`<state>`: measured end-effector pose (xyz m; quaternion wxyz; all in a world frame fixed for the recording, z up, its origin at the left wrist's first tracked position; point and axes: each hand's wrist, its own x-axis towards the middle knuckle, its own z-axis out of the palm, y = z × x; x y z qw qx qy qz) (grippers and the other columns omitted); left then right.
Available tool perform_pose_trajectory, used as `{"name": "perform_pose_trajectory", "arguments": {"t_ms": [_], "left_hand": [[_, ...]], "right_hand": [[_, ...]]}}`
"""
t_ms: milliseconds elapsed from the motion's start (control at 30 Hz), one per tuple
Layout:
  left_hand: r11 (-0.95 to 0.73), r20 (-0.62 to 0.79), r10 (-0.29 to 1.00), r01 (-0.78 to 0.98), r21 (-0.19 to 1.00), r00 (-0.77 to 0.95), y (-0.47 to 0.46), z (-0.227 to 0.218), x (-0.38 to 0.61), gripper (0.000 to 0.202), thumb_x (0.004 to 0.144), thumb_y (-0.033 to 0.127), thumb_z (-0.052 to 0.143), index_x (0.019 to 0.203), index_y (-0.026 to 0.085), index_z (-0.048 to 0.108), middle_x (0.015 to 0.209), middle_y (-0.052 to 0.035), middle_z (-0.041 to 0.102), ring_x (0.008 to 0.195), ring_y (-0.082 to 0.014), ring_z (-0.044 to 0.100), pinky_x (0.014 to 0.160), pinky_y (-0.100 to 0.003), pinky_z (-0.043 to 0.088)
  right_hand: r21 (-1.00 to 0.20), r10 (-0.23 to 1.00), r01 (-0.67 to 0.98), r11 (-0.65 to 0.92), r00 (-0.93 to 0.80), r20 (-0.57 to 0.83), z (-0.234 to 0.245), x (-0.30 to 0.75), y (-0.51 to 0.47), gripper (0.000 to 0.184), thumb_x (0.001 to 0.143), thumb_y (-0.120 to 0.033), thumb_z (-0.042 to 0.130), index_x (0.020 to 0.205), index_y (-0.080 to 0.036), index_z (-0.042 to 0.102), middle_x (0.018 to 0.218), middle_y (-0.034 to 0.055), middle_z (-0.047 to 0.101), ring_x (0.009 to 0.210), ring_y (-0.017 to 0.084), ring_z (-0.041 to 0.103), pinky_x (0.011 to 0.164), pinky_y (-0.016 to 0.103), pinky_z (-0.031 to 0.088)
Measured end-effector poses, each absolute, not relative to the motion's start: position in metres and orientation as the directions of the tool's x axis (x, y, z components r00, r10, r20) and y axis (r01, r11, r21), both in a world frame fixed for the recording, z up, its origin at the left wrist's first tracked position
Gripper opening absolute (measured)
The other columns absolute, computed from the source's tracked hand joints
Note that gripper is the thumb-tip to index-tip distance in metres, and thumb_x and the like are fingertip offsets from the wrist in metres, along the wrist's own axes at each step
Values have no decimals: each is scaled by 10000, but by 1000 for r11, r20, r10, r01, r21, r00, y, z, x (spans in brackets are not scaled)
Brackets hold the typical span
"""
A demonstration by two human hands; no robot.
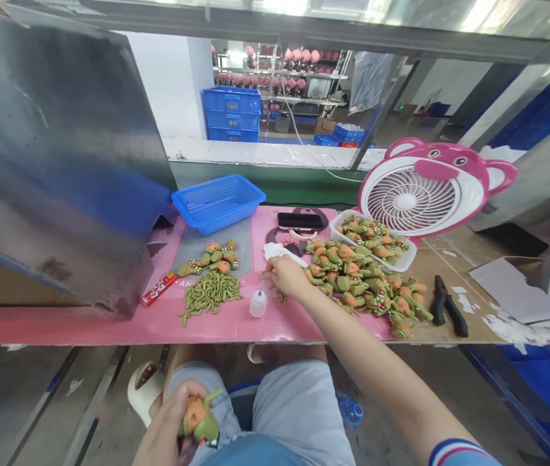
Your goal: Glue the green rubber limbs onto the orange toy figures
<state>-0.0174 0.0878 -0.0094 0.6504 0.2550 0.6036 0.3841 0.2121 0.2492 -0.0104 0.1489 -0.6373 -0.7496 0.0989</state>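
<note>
Over my lap, my left hand (174,421) is closed around a small green and orange toy figure (198,414). My right hand (285,274) reaches over the pink mat, its fingers bent together and pointing down; what they pinch, if anything, is too small to tell. Just beyond it lies a crumpled white item (275,249). A small clear bottle with a thin tip (258,304) stands left of those fingers. Further left is a pile of thin green pieces (211,292), with several green and orange figures (219,255) behind it. A larger heap of such figures (352,278) lies right of my right hand.
A blue basket (217,220) sits at the back left, near a metal housing (56,162). A phone (301,221), a white tray (404,260) of figures and a pink fan (430,188) stand behind. Black-handled pliers (444,307) lie right, a red-yellow packet (158,289) left.
</note>
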Motion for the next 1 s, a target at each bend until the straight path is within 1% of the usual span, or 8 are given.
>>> {"name": "perform_pose_trajectory", "arguments": {"t_ms": [67,167,200,267,367,633,867,1000], "left_hand": [[628,-646,763,-266,731,29,86,-1,-10,500,572,638,637,658,158,525,340,93,352,342,-18,206,399,-146,121],[687,-671,719,-328,648,180,89,10,1,482,559,577,679,716,154,511,385,111,336,361,-10,188,404,-155,93],[708,-669,702,-333,622,243,90,11,2,488,541,566,693,729,158,504,399,110,350,362,-11,193,399,-160,85],[738,-655,674,-320,594,341,91,13,4,506,519,561,706,752,168,489,423,108,371,365,-16,199,390,-168,73],[734,-619,674,-266,625,404,90,13,5,502,557,587,673,763,173,478,431,114,348,374,-21,178,386,-173,65],[610,-496,765,-213,763,412,84,17,8,443,665,594,590,682,172,456,457,114,284,409,-38,166,394,-190,82],[585,-481,771,-168,793,416,82,13,8,439,688,596,563,671,176,437,480,108,302,412,-41,174,392,-199,90],[603,-502,757,-153,783,418,83,12,9,448,687,608,550,651,182,416,464,110,289,403,-39,156,394,-203,88]], "right_hand": [[-392,970,892,224,-165,178,5,213,234,49,816,-82,567,801,-124,586,814,44,604,824,176,551,744,321,448],[-478,926,802,358,-242,289,26,207,193,92,825,-95,548,867,-165,592,841,36,619,779,163,547,712,305,439],[-510,888,733,450,-305,345,32,203,177,81,824,-112,562,836,-184,596,806,13,622,767,154,545,717,296,436],[-587,734,442,678,-442,515,37,195,147,90,837,-106,557,870,-179,599,793,17,626,758,146,539,702,284,435],[-651,672,249,717,-497,550,34,183,116,131,841,-62,540,906,-159,599,793,37,622,736,137,523,666,264,430],[-709,729,261,655,-468,500,23,173,106,151,800,-19,552,872,-139,610,779,45,614,721,147,505,656,270,406],[-707,734,287,646,-487,473,20,173,103,140,808,-27,543,864,-144,596,768,43,610,705,159,495,640,288,398],[-652,727,356,670,-495,476,18,172,99,116,834,-49,515,850,-142,584,756,52,602,694,172,470,616,298,390]]}}
